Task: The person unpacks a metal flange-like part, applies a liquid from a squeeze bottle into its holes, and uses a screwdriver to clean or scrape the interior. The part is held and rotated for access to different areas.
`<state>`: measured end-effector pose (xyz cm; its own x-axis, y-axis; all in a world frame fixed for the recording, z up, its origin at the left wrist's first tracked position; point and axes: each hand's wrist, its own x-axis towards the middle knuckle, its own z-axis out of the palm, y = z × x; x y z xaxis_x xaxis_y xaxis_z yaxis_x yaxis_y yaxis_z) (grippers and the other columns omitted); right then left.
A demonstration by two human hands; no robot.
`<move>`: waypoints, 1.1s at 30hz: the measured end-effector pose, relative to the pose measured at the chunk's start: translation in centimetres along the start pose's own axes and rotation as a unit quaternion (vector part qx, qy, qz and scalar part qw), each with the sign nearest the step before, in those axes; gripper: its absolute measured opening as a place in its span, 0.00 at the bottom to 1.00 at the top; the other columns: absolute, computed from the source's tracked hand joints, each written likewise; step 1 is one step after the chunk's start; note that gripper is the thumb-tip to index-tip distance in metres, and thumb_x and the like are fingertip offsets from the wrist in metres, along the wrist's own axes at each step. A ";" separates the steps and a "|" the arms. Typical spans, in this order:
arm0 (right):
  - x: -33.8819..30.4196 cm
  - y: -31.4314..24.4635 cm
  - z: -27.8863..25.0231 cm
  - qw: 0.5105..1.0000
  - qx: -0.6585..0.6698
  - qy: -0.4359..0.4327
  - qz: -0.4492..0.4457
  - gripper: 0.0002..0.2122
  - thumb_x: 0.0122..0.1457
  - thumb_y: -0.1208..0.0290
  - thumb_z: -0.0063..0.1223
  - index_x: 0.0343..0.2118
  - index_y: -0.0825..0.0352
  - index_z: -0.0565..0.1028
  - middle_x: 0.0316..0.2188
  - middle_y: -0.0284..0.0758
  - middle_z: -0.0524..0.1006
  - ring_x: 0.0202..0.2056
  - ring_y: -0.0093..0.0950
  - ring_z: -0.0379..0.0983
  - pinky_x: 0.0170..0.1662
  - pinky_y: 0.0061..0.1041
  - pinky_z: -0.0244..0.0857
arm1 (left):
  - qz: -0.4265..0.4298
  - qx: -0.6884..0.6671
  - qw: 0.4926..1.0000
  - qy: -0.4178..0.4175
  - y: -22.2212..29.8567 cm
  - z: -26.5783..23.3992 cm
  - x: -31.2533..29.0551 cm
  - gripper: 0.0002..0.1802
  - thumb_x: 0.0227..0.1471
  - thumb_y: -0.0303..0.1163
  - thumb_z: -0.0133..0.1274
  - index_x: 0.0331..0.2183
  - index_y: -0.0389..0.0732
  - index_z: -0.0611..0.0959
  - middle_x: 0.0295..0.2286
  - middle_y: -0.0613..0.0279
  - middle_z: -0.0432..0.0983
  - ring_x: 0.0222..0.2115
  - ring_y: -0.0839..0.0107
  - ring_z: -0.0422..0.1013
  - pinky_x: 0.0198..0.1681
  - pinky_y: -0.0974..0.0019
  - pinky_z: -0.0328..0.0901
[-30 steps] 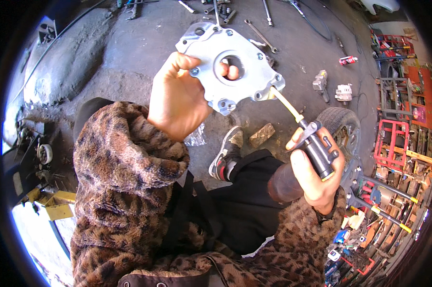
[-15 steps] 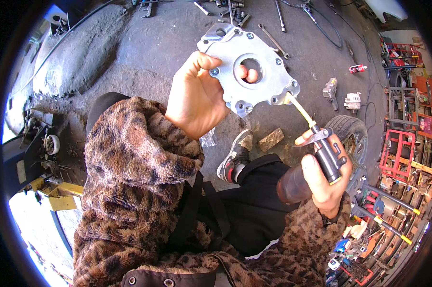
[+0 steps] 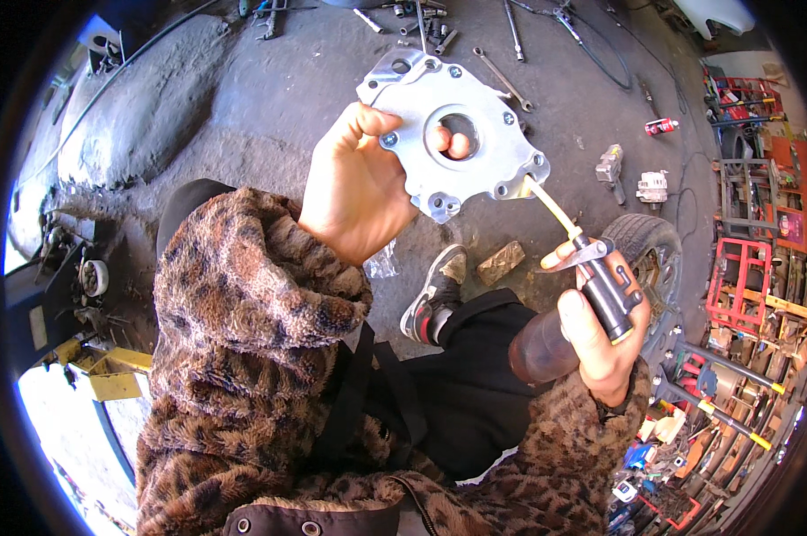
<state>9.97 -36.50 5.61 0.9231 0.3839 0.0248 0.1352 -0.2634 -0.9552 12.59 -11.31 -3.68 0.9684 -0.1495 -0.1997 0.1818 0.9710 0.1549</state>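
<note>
Floor (image 3: 269,98): dark, extends beneath and around the person. Wheel (image 3: 638,237): on the floor, beyond the right hand (image 3: 602,350). Plate (image 3: 488,147): pale metal, irregular outline, round central hole; held raised over the floor, ahead of the person, by the left hand (image 3: 354,192). Left thumb bears on the near face at the left edge; the fingers (image 3: 458,146) pass behind, two tips visible through the central hole. The grip is partly closed, spanning the plate's thickness.

The right hand is curled around the tool (image 3: 609,308), thumb along one side, fingers wrapped on the other. The tool has a black cylindrical body and a yellow rod (image 3: 554,208) that runs up to the plate's lower right corner; its exact seating there cannot be told. Shoe (image 3: 436,290): below the plate. Block (image 3: 502,263): right of the shoe. Wrench (image 3: 502,79): on the floor beyond the plate. Screws (image 3: 509,118): set in the plate's face.
</note>
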 end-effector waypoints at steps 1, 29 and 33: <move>0.0 0.0 0.0 1.000 -0.002 -0.001 0.002 0.19 0.53 0.78 0.59 0.48 0.76 0.70 0.42 0.42 0.73 0.44 0.30 0.72 0.51 0.28 0.63 | -0.004 0.003 1.000 0.012 0.0 0.0 0.0 0.22 0.51 0.35 0.46 0.46 0.31 0.73 0.36 0.49 0.78 0.41 0.56 0.75 0.53 0.52 0.66; -0.3 -0.7 0.5 0.999 -0.041 0.014 0.025 0.16 0.52 0.79 0.61 0.43 0.74 0.72 0.38 0.38 0.74 0.39 0.27 0.74 0.46 0.27 0.67 | -0.011 0.021 0.999 0.040 0.0 0.9 -0.1 0.25 0.50 0.35 0.47 0.49 0.33 0.74 0.39 0.52 0.79 0.44 0.56 0.74 0.55 0.51 0.64; 0.0 -0.5 0.2 0.996 -0.087 -0.005 -0.008 0.15 0.52 0.78 0.61 0.42 0.73 0.72 0.34 0.37 0.74 0.35 0.27 0.73 0.41 0.26 0.66 | 0.013 0.027 0.997 0.071 -0.3 1.7 -0.6 0.21 0.51 0.33 0.45 0.46 0.33 0.73 0.34 0.52 0.78 0.37 0.57 0.75 0.49 0.53 0.67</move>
<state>9.87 -36.15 5.99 0.9171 0.3971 0.0358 0.2110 -0.4072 -0.8886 12.29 -11.83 -1.93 0.9398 -0.0929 -0.3288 0.1697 0.9621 0.2133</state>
